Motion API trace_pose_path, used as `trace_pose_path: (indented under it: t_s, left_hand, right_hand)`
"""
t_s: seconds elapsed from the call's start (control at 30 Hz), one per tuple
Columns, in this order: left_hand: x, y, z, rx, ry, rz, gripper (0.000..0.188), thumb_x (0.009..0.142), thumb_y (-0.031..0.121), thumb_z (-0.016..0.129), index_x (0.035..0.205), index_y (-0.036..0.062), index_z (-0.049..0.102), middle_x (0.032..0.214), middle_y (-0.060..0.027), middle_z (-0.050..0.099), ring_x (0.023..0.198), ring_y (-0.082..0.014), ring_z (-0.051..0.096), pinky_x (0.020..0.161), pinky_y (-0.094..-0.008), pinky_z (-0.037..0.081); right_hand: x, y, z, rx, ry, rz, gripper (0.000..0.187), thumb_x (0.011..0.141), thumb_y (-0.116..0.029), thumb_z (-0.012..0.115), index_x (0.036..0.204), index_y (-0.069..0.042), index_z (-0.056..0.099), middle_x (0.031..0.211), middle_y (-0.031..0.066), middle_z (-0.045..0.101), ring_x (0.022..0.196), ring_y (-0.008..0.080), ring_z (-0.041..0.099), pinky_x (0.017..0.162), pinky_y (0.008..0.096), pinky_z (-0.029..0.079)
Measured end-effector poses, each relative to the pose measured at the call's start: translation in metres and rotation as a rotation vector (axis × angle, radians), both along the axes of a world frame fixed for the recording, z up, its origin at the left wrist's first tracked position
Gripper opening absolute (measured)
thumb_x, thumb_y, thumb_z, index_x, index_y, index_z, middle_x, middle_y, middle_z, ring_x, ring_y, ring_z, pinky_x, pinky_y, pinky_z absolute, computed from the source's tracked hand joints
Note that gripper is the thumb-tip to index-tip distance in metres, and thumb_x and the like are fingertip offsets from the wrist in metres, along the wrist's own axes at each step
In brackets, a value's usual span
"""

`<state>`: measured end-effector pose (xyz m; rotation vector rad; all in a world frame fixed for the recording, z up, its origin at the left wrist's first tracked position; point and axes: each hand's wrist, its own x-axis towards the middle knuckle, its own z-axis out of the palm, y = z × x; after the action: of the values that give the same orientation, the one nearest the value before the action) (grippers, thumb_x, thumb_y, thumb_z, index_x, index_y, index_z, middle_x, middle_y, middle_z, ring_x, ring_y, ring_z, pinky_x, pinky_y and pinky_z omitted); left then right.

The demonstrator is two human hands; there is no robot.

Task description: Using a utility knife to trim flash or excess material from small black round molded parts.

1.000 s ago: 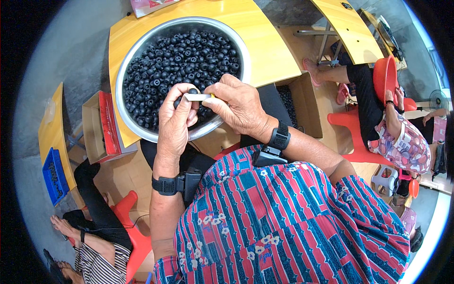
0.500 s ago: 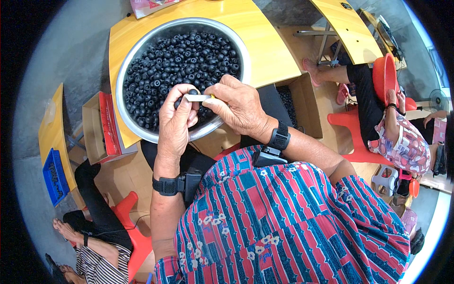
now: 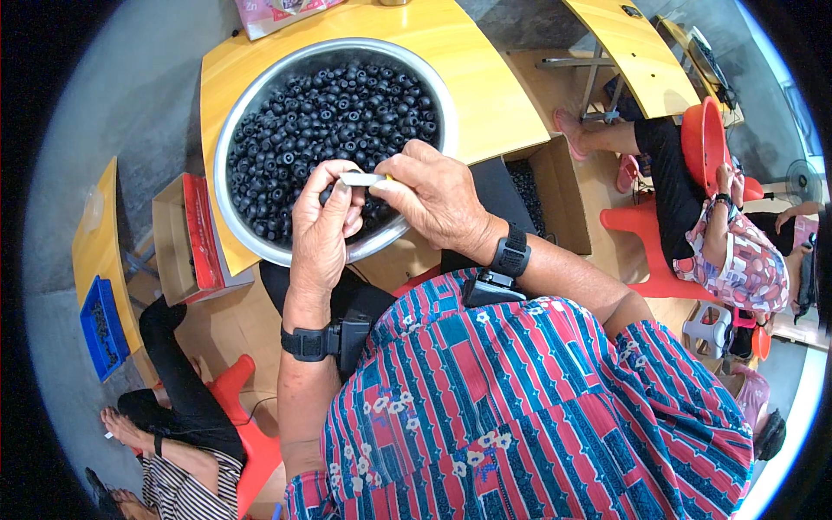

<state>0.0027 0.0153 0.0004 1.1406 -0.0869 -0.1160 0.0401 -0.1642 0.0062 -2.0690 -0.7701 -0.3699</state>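
Above the near side of a metal basin (image 3: 224, 173) full of small round black pieces with holes (image 3: 347, 108), both my hands come close together. My left hand (image 3: 319, 221) is closed, its thumb and fingers around a black round piece (image 3: 326, 195), mostly hidden by them. In the pinch of my right hand (image 3: 438, 195) is a small knife; its short pale blade (image 3: 357, 179) points left, touching or just over my left thumb and fingertips. A bit of yellow shows at its handle, otherwise covered by my fingers.
The basin stands on a yellow table (image 3: 485, 95) with a pink package (image 3: 282, 16) at its far edge. Cardboard boxes flank it, a red-sided one (image 3: 201, 230) left and one with black pieces (image 3: 563, 195) right. Co-workers sit on red stools (image 3: 251, 433) both sides. A blue tray (image 3: 104, 329) lies far left.
The black piece has sunk lower between my left fingers and shows less. The blade has hardly moved. On the right, a co-worker's hands have shifted slightly.
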Motion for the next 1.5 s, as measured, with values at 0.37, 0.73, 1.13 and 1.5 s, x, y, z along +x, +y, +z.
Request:
trace_pose_path:
  t_s: [0.37, 0.73, 1.13, 1.5]
  left_hand:
    - [0.001, -0.001, -0.001, -0.056, 0.059, 0.083, 0.02, 0.1, 0.019, 0.054, 0.112, 0.0034, 0.057, 0.079, 0.0009, 0.052, 0.062, -0.0023, 0.042, 0.051, -0.0158, 0.033]
    - [0.004, 0.001, 0.003, -0.172, 0.156, 0.066, 0.021, 0.099, 0.02, 0.056, 0.112, 0.0036, 0.057, 0.081, 0.0017, 0.054, 0.061, -0.0032, 0.044, 0.05, -0.0161, 0.034]
    - [0.005, 0.002, 0.001, -0.234, 0.157, 0.058, 0.02, 0.099, 0.02, 0.055, 0.112, 0.0044, 0.055, 0.084, 0.0012, 0.055, 0.062, -0.003, 0.045, 0.05, -0.0154, 0.035]
    - [0.003, -0.001, 0.003, -0.123, 0.082, 0.034, 0.021, 0.101, 0.023, 0.05, 0.112, 0.0047, 0.054, 0.084, 0.0022, 0.054, 0.063, -0.002, 0.043, 0.051, -0.0151, 0.034]
  right_hand:
    - [0.0, 0.013, 0.007, 0.272, 0.016, 0.08, 0.025, 0.079, -0.01, 0.072, 0.104, -0.011, 0.071, 0.07, 0.0072, 0.054, 0.069, 0.0232, 0.056, 0.06, 0.0349, 0.046]
    - [0.012, 0.021, 0.001, 0.266, -0.15, 0.036, 0.03, 0.07, -0.002, 0.074, 0.099, -0.011, 0.074, 0.067, 0.0056, 0.054, 0.059, 0.0204, 0.057, 0.051, 0.0314, 0.046]
    - [0.013, 0.022, 0.006, 0.217, -0.228, 0.026, 0.025, 0.066, -0.003, 0.08, 0.089, -0.009, 0.073, 0.069, 0.0037, 0.06, 0.06, 0.0162, 0.06, 0.052, 0.0271, 0.048]
    - [0.008, 0.02, 0.012, 0.229, -0.153, 0.025, 0.018, 0.068, -0.001, 0.074, 0.082, -0.009, 0.067, 0.069, 0.0061, 0.053, 0.059, 0.0222, 0.058, 0.051, 0.0323, 0.046]
